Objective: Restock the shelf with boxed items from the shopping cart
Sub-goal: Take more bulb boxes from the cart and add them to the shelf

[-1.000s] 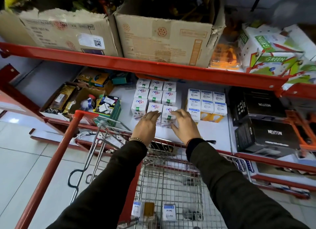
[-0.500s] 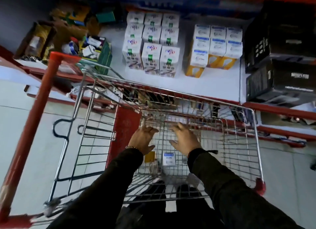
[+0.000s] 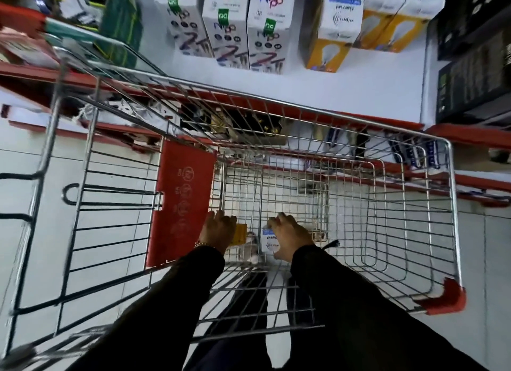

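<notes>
Wire cart (image 3: pixel 450 193) floor — right hand (image 3: pixel 289 236) clasping white box (image 3: pixel 269 242), left hand (image 3: pixel 218 229) cupping yellow box (image 3: pixel 240 233).

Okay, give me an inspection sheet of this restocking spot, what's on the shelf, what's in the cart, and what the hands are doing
Surface: white shelf, bare at its front.
Job's things: bulb box and yellow box on the shopping cart floor; shelved bulb boxes, white battery boxes.
Clutter: black boxes on the right, mixed goods far left.
Grippers: right hand on the bulb box; left hand beside the yellow box, grip unclear.
Cables: nothing seen.
Surroundings: tiled floor, red shelf edges.
</notes>
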`<state>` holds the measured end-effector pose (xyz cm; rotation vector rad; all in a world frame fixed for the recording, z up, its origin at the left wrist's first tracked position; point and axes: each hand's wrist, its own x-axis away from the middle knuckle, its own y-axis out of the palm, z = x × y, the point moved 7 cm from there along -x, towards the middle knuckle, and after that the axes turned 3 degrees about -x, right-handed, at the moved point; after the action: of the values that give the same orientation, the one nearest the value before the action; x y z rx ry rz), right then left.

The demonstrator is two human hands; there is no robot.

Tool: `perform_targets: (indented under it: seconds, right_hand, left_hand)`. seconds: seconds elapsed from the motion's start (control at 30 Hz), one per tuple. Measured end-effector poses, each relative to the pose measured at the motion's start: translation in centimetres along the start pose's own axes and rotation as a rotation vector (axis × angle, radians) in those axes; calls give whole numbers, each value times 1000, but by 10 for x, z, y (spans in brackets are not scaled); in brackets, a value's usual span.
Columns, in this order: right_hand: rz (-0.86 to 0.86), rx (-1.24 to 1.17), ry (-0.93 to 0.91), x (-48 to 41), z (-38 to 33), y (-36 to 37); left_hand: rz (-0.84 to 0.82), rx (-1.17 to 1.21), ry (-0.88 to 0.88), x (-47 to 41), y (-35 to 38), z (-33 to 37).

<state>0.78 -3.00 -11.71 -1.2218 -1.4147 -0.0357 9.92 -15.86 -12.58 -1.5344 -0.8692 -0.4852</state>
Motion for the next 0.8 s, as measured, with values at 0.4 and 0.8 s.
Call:
perform_targets:
  seconds: [0.4, 0.8]
  right_hand:
    - [199, -133, -54, 43, 19, -36]
    - [404, -198, -38, 150, 50, -152]
  left_hand:
    - [131, 351, 132, 32, -55, 35]
    - [361, 407, 108, 96, -194, 46]
